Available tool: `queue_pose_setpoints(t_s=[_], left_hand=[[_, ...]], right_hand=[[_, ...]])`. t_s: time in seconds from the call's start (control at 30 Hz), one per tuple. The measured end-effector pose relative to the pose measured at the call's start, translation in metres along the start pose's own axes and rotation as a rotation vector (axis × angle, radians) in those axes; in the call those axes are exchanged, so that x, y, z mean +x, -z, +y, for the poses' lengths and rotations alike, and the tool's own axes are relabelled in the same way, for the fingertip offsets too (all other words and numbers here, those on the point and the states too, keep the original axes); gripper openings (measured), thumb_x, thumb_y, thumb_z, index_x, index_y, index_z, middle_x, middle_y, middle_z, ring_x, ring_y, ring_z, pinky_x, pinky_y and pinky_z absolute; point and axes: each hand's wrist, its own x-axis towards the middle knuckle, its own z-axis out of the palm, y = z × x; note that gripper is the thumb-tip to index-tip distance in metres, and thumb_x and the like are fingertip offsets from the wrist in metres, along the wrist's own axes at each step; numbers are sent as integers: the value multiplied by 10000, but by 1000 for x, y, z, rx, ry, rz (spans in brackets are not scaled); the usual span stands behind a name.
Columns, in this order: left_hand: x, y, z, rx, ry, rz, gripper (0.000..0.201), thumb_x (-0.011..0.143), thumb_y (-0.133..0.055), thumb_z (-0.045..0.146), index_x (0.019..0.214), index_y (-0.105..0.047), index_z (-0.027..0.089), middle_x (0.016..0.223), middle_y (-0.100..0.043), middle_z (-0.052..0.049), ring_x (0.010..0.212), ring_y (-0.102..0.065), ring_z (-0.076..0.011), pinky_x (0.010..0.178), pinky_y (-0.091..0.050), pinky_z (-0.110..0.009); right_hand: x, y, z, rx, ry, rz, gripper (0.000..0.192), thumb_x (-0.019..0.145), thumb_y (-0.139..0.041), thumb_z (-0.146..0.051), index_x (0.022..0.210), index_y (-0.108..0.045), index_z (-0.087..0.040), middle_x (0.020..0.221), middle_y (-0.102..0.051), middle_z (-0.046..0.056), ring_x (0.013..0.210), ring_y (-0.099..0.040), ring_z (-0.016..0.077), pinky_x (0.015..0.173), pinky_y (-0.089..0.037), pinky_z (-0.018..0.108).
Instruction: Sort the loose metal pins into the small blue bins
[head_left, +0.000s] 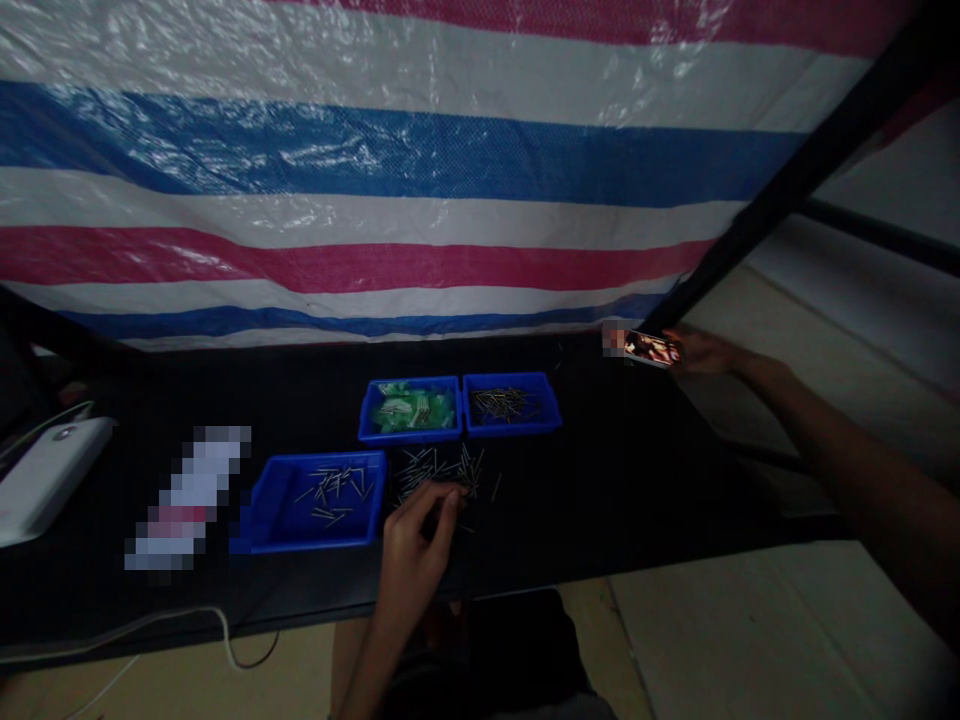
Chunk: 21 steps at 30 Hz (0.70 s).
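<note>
The left hand [416, 545] is nearest the camera, fingers curled together with their tips pinched among a loose pile of thin metal pins [442, 470] on the black tabletop [637, 480]; whether a pin is caught between them cannot be told. The pins lie flat, their long axes pointing every which way. Just left of the pile sits a blue plastic tray [315, 500] holding more pins; behind stand two smaller blue bins, one with green parts [410, 408], one with pins [511, 403]. The right hand [701, 352] reaches to the table's far right corner, fingers closed on a lit phone [651, 348]. A striped red, white and blue tarpaulin [375, 170] hangs behind.
</note>
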Motion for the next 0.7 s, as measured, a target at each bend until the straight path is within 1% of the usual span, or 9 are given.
queue_pose_setpoints(t_s=[0.1, 0.13, 0.23, 0.3, 0.4, 0.5, 0.6, 0.7], left_hand=[[0, 0, 0, 4, -3, -2, 222, 1029, -561, 319, 957, -749, 225, 936, -765, -24, 910, -717, -190, 832, -530, -276], [0, 0, 0, 5, -4, -2, 223, 1030, -560, 320, 958, -749, 227, 935, -764, -23, 907, -717, -190, 830, -529, -276], [-1, 1, 0, 7, -5, -6, 228, 1031, -557, 325, 954, -749, 228, 934, -764, -26, 902, -716, -193, 823, -530, -278], [-1, 1, 0, 8, -4, -7, 229, 1029, -558, 326, 949, -749, 227, 933, -764, -28, 898, -717, -195, 816, -531, -278], [-1, 1, 0, 11, -10, -5, 225, 1026, -563, 324, 949, -753, 230, 926, -766, -26, 888, -720, -194, 809, -534, -278], [0, 0, 1, 14, -13, 1, 221, 1022, -569, 327, 951, -755, 232, 927, -769, -26, 891, -723, -195, 814, -539, -279], [1, 1, 2, 17, -12, -4, 234, 1024, -563, 338, 950, -756, 228, 929, -772, -33, 895, -727, -202, 816, -546, -285], [0, 2, 3, 25, -13, 1, 253, 1028, -553, 345, 940, -756, 222, 928, -775, -41, 892, -730, -209, 812, -552, -291]], right_hand=[[-3, 4, 6, -115, 35, -30, 432, 669, -748, -251, 1094, -678, -210, 1014, -753, 69, 966, -679, 304, 887, -593, 462], [-5, 5, 8, -159, 50, -15, 468, 658, -760, -278, 1114, -680, -215, 1037, -748, 69, 1002, -670, 319, 923, -577, 477], [-15, 4, 13, -291, 83, 86, 609, 634, -799, -336, 1216, -670, -212, 1174, -699, 117, 1170, -600, 392, 1047, -499, 527], [-25, -1, 15, -354, 80, 166, 710, 664, -794, -363, 1329, -623, -183, 1284, -623, 172, 1221, -562, 426, 1074, -473, 550], [-38, -12, 14, -441, 54, 282, 783, 730, -768, -395, 1438, -535, -154, 1371, -517, 216, 1179, -589, 425, 1030, -506, 545], [-42, -20, 10, -513, 32, 381, 774, 757, -776, -397, 1451, -497, -199, 1386, -494, 202, 1140, -613, 413, 982, -535, 524], [-40, -24, 8, -533, 24, 422, 751, 784, -764, -368, 1457, -455, -245, 1402, -484, 194, 1158, -597, 420, 959, -535, 525], [-38, -26, 8, -574, 37, 439, 741, 809, -740, -354, 1468, -423, -232, 1413, -468, 206, 1197, -562, 419, 950, -533, 509]])
